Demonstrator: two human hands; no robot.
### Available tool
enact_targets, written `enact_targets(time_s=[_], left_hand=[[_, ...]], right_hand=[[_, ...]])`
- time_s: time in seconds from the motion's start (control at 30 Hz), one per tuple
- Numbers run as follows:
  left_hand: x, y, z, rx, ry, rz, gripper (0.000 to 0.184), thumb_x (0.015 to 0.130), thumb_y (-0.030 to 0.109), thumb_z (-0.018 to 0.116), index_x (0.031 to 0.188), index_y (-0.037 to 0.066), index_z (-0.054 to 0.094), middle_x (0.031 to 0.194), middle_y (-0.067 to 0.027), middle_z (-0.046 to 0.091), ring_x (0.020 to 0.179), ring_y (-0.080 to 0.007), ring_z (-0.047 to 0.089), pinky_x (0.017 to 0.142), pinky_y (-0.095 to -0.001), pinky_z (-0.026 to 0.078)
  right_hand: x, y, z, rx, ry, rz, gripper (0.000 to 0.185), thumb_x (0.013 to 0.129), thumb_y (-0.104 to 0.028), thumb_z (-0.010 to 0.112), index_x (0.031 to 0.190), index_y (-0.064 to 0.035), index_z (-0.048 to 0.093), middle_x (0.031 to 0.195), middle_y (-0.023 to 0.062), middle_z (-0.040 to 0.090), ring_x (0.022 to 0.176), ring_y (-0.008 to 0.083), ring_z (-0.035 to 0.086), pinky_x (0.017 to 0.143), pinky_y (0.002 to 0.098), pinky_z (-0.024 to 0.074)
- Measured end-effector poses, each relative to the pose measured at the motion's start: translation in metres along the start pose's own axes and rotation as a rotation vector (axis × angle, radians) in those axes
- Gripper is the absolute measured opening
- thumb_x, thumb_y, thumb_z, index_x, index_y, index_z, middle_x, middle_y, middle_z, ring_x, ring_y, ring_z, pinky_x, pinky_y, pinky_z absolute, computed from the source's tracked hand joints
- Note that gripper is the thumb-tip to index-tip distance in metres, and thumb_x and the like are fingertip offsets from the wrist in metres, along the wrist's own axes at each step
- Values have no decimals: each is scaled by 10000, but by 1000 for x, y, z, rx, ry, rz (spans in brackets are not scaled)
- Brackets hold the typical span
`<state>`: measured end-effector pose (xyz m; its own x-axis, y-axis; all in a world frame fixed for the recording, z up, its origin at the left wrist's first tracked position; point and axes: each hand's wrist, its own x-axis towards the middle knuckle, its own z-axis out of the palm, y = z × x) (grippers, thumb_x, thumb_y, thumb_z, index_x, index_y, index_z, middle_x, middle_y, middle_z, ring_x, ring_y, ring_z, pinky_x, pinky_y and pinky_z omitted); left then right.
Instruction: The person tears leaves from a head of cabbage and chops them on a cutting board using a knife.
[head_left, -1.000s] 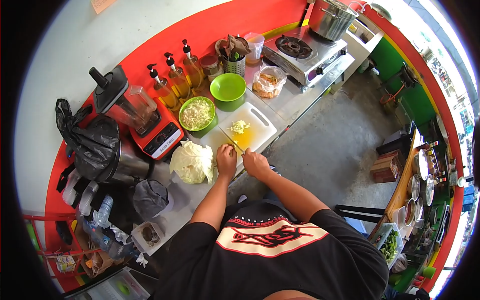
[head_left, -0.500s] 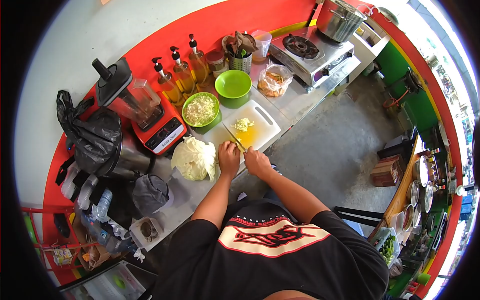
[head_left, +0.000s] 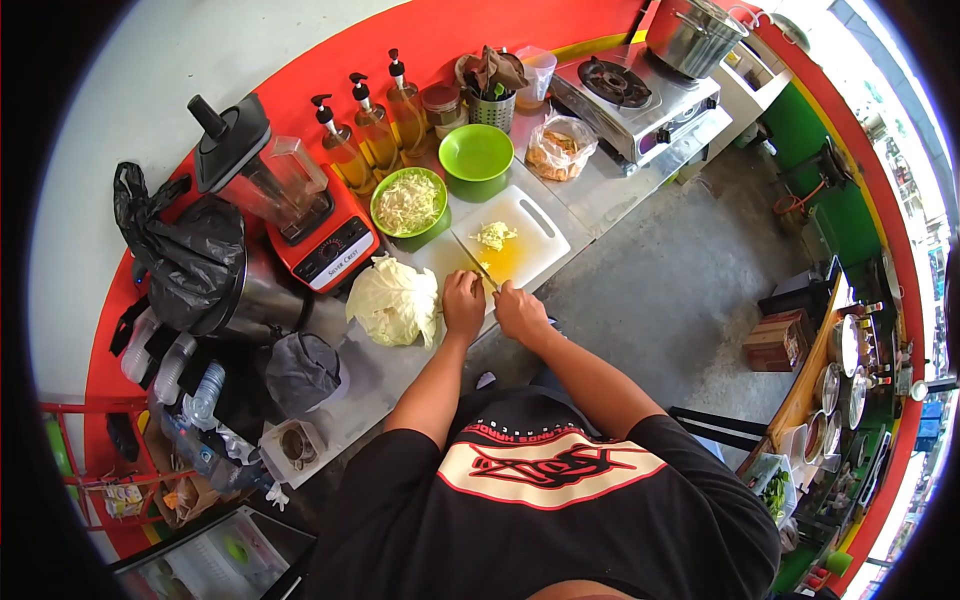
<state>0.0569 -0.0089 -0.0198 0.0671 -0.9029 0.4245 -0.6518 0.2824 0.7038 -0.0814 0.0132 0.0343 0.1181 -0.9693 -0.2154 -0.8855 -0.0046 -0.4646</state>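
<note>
My right hand [head_left: 521, 313] is closed around the handle of a knife [head_left: 487, 273]; its thin blade points away over the white cutting board [head_left: 545, 245]. My left hand [head_left: 463, 304] rests at the board's near left edge, beside the blade, with its fingers curled down. Whatever lies under those fingers is hidden. A small pile of chopped cabbage [head_left: 493, 236] sits on the board, above a yellow patch. Left of my left hand is a large pale cabbage [head_left: 395, 302] with loose outer leaves. Shredded cabbage [head_left: 408, 203] fills a green bowl [head_left: 440, 222] behind the board.
Another green bowl [head_left: 478, 160] stands beside the filled one. Pump bottles [head_left: 375, 135] line the red wall near a red blender [head_left: 325, 245]. A bag of food [head_left: 560, 148] lies before the gas stove [head_left: 640, 95], which carries a large pot [head_left: 692, 40].
The view has shifted slightly, so the counter items appear a little further right and higher. Both hands stay at the near side of the board, the knife still in my right hand.
</note>
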Motion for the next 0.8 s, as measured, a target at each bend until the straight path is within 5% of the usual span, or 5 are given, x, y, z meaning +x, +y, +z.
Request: enact_targets(time_s=[0.43,0.8], left_hand=[[-1,2,0,2,42,31,44,849,35,644,877,1,643,941,-134,642,951,-361,599,833,-450,498],[-1,1,0,-6,53,-4,53,845,17,638,890,-9,627,958,-156,668,935,-377,628,822,-459,509]], right_hand=[[3,-2,-7,29,-45,35,349,1038,-312,531,1049,35,552,944,329,694,931,491,687,832,557,542],[-15,1,9,-2,-14,54,345,1045,-319,523,1081,24,522,905,313,703,859,479,706,770,553,567]])
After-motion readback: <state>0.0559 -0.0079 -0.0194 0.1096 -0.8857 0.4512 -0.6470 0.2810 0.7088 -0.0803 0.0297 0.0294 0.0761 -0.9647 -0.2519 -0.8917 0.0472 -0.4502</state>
